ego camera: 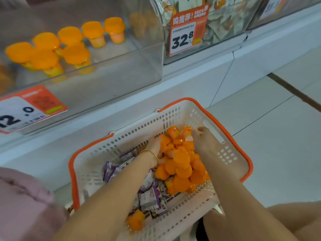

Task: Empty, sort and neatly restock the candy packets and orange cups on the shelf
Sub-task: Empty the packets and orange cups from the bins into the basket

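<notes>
On shelf (156, 87): cups (46, 54) are standing lids-up in the bin (121, 75), restock apparently starting.
Basket (70, 169): is holding packets (152, 197) left, cup pile (180, 164) right.
Left hand (153, 148): is digging into pile; fingers hidden, grip unclear.
Right hand (205, 141): is curling fingers (197, 132) round a top cup (186, 133), likely gathering.

We look down into a white basket (225, 153) with an orange rim, set on a pale tiled floor below a shelf. A heap of orange cups (180, 164) fills its right side and purple-and-white candy packets (152, 197) its left. Our left hand (154, 146), a gold bangle at the wrist, is sunk among the cups, fingers hidden. Our right hand (203, 141) curls its fingers on one at the heap's far edge. Above, a clear bin (121, 80) holds more cups standing upright (76, 54).
</notes>
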`<state>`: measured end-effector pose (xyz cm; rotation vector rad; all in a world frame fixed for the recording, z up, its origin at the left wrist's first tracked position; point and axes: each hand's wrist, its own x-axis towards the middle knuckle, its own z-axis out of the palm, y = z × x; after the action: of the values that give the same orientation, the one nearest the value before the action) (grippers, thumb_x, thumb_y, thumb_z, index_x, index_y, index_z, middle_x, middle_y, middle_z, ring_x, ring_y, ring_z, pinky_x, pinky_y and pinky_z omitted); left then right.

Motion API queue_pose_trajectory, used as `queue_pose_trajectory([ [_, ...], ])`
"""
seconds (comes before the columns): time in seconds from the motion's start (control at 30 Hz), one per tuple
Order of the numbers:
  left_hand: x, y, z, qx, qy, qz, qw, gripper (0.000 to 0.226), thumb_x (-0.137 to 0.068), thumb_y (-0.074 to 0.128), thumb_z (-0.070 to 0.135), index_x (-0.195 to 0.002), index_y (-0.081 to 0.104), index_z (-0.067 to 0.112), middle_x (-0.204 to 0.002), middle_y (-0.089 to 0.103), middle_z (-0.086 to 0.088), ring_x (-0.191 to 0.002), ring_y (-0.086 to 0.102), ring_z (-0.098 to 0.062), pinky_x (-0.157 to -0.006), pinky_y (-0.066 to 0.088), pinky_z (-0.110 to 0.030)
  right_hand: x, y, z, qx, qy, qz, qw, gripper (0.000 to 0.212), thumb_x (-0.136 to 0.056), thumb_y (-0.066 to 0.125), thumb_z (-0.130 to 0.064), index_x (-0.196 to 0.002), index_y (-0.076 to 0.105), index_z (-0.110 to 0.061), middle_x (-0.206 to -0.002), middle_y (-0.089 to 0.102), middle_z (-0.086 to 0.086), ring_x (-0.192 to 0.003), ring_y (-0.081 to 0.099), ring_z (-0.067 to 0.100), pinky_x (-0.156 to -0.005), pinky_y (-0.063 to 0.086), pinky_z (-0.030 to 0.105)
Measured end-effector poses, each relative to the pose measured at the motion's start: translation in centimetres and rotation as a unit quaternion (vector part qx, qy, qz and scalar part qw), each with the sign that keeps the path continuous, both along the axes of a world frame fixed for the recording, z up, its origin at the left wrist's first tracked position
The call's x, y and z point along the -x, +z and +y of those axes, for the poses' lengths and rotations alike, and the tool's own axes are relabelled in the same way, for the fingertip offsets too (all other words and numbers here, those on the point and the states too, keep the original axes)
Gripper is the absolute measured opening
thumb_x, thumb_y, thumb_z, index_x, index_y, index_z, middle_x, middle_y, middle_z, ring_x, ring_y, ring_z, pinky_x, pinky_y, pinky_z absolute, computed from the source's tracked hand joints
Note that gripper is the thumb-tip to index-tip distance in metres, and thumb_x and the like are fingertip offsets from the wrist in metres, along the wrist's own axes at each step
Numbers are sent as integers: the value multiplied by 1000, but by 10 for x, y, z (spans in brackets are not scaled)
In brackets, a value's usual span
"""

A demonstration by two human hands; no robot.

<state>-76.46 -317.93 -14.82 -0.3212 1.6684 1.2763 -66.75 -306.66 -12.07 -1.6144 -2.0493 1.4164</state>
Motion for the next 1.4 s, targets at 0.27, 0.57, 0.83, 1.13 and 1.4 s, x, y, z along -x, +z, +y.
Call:
queue_pose_trajectory([
  [0.27,39,199,-44,-150,-162,239,946,19,-97,47,11,-116,51,13,-88,60,-7,-62,62,-9,-65,50,-24,45,140,-59,-116,110,233,959,16,-98,47,-23,-109,59,-21,-92,65,0,-78,67,19,-75,54,40],
  [0.57,163,288,-107,10,-51,507,860,12,-89,56,10,-100,58,9,-82,57,-4,-80,56,-22,-65,48,-31,176,247,-70,-254,291,257,886,17,-94,52,-17,-109,59,-16,-98,64,10,-84,64,28,-72,52,38],
  [0.83,247,236,-105,382,-151,549,728,55,-98,32,45,-148,19,27,-152,19,-14,-141,12,-33,-112,17,-50,289,220,-35,-360,449,-123,808,53,-99,35,-46,-148,25,-27,-151,24,11,-133,26,38,-105,31,51],
  [1.13,271,212,-99,422,-197,517,718,56,-97,20,51,-148,15,29,-155,19,-3,-142,9,-30,-111,11,-57,324,205,-25,-421,502,-207,726,61,-97,26,-56,-151,8,-33,-151,26,5,-139,14,37,-100,36,51],
  [1.4,238,220,-109,402,-223,537,707,52,-96,20,53,-142,28,28,-144,40,-4,-132,28,-28,-98,25,-47,283,222,-33,-404,523,-193,725,62,-93,30,-64,-146,29,-32,-146,37,5,-131,29,36,-102,35,45],
])
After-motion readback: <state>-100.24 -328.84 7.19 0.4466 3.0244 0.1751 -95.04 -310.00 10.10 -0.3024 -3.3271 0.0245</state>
